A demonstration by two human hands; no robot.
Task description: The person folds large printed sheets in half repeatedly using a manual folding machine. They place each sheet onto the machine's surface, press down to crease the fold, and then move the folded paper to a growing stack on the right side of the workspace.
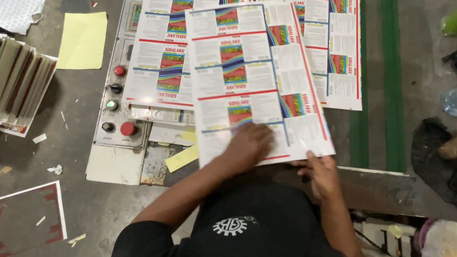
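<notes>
Our left hand (249,142) lies flat, fingers spread, pressing the glossy printed sheet (254,76) at the centre of the frame — a tilted rectangle atop other sheets. Our right hand (320,171) pinches the sheet's lower right edge between thumb and curled fingers. At left centre, a control panel (115,106) shows round buttons — red, green, black.

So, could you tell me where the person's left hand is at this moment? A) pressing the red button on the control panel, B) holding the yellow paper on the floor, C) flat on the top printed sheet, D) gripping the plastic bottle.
C: the left hand lies palm down on the top printed sheet, while the right hand pinches that sheet's near edge.
</notes>
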